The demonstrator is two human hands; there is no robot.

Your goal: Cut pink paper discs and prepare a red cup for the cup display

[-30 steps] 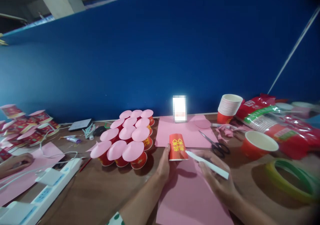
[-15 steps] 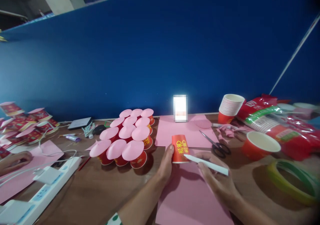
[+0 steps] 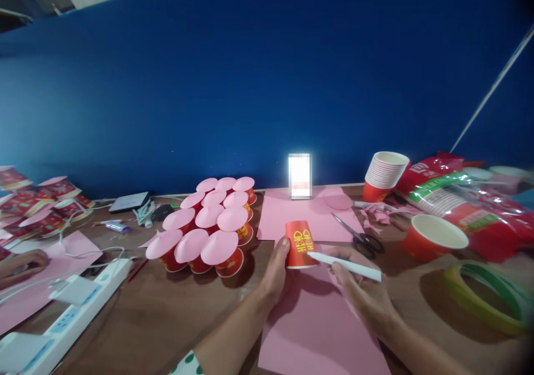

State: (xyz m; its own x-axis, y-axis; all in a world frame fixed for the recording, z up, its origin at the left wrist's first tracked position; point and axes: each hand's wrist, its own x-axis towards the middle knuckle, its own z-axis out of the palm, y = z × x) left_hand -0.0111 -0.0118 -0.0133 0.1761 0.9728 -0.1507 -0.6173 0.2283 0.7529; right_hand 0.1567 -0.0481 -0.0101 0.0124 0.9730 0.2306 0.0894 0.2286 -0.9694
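Note:
An upside-down red paper cup (image 3: 297, 244) with yellow printed characters is gripped by my left hand (image 3: 274, 266), thumb on its near side. My right hand (image 3: 365, 289) pinches a slim white pen-like stick (image 3: 350, 266), its tapered tip against or very close to the lower right of the cup's print. Below both hands lies a pink paper sheet (image 3: 317, 330). Another pink sheet (image 3: 283, 213) is behind the cup, with a cut pink disc (image 3: 339, 200) at its right. Black-handled scissors (image 3: 359, 237) rest to the right of the cup.
Left of my hands stand several red cups topped with pink paper cones (image 3: 219, 248). At right are a cup stack (image 3: 386, 177), a single upright cup (image 3: 436, 238), bagged cups (image 3: 463, 202) and a tape roll (image 3: 486, 297). A power strip (image 3: 83, 314) and another person's hand (image 3: 25, 266) are far left.
The view has shifted slightly, so things sit a little higher and to the left. My hands keep their hold on the cup and the white stick, which stays at the cup's print.

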